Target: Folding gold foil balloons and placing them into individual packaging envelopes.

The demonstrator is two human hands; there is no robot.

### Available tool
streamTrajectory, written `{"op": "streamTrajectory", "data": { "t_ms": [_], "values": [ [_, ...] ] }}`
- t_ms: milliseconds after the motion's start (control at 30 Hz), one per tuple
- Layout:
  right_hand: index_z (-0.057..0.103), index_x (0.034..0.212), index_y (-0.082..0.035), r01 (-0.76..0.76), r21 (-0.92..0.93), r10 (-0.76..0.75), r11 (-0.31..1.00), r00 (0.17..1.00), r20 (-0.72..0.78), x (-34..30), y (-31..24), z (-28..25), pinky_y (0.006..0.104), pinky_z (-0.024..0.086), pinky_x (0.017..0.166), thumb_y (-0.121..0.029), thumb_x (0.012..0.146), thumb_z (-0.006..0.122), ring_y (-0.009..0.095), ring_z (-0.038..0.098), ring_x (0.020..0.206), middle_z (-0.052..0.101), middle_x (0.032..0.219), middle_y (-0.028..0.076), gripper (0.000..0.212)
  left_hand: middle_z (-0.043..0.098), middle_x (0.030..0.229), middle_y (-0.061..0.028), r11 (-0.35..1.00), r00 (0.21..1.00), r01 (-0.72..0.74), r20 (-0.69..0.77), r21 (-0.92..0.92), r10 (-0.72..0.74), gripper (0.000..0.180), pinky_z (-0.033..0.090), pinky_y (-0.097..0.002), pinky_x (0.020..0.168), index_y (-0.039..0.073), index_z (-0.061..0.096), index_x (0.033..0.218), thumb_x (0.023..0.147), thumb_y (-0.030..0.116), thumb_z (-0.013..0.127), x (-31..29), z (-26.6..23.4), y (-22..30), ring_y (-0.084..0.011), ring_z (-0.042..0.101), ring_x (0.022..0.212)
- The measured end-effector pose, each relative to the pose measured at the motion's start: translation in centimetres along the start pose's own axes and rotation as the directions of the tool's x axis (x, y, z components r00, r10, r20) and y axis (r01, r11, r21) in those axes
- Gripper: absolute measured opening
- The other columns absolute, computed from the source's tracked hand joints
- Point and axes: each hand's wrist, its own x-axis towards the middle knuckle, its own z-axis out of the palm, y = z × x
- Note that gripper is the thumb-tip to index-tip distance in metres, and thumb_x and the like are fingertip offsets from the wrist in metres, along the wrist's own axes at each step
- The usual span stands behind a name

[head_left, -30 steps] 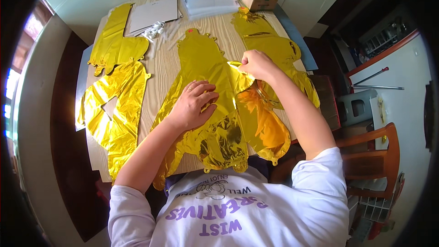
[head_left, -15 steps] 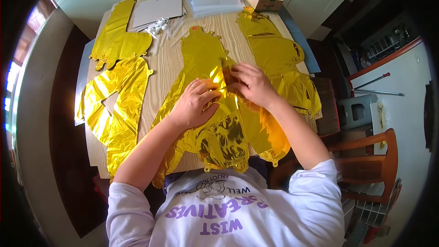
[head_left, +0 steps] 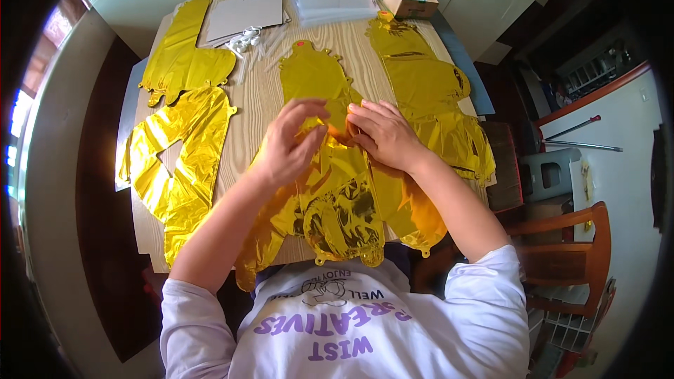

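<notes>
A flat, uninflated gold foil balloon (head_left: 309, 78) lies in front of me, its near end hanging over the table's edge. My right hand (head_left: 382, 133) closes on a fold near its middle, fingers bent over the foil. Left of that fold, my left hand (head_left: 291, 139) hovers over the balloon with curved fingers and the thumb apart; nothing shows in it. Between the hands the foil is bunched and looks orange. Crumpled, shiny foil (head_left: 344, 221) spreads below the hands.
More flat gold foil balloons lie on the wooden table (head_left: 253, 102), left (head_left: 200, 123) and right (head_left: 428, 81). Along the back are grey cards (head_left: 246, 10), white ribbon (head_left: 244, 41), clear plastic sleeves (head_left: 330, 0) and a cardboard box (head_left: 404, 0). A wooden chair (head_left: 597, 253) stands at right.
My left hand has lifted off the foil and its fingers have opened. My right hand has shifted slightly nearer and drawn in a fold of foil.
</notes>
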Motion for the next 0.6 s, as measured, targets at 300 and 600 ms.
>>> {"op": "streamTrajectory", "data": {
  "t_ms": [300, 600],
  "values": [
    [0.063, 0.129, -0.009, 0.000, 0.000, 0.000, 1.000, 1.000, 0.026, 0.2, 0.0, -0.1, 0.0458, 0.034, 0.114, -0.028, 0.092, 0.068, 0.031, 0.050, 0.132, 0.060, 0.137, 0.008, 0.042, 0.066, 0.125, -0.0162, 0.816, 0.921, -0.370, 0.288, 0.444, 0.261, 0.036, 0.048, -0.0444, 0.104, 0.001, 0.066, 0.122, 0.087, 0.005, 0.063, 5.9, 3.3, -7.1, -0.0356, 0.061, 0.120],
    [0.062, 0.131, -0.007, -0.091, 0.030, 0.088, 0.995, 0.992, 0.089, -0.1, -0.4, -0.9, 0.0449, 0.035, 0.115, -0.029, 0.094, 0.067, 0.033, 0.047, 0.136, 0.058, 0.143, 0.008, 0.044, 0.060, 0.136, -0.0179, 0.940, 0.986, -0.081, -0.111, 0.330, 0.124, 0.033, 0.047, -0.0437, 0.105, 0.006, 0.063, 0.128, 0.095, 0.005, 0.056, 3.0, -0.8, -4.0, -0.0373, 0.057, 0.127]
  ]
}}
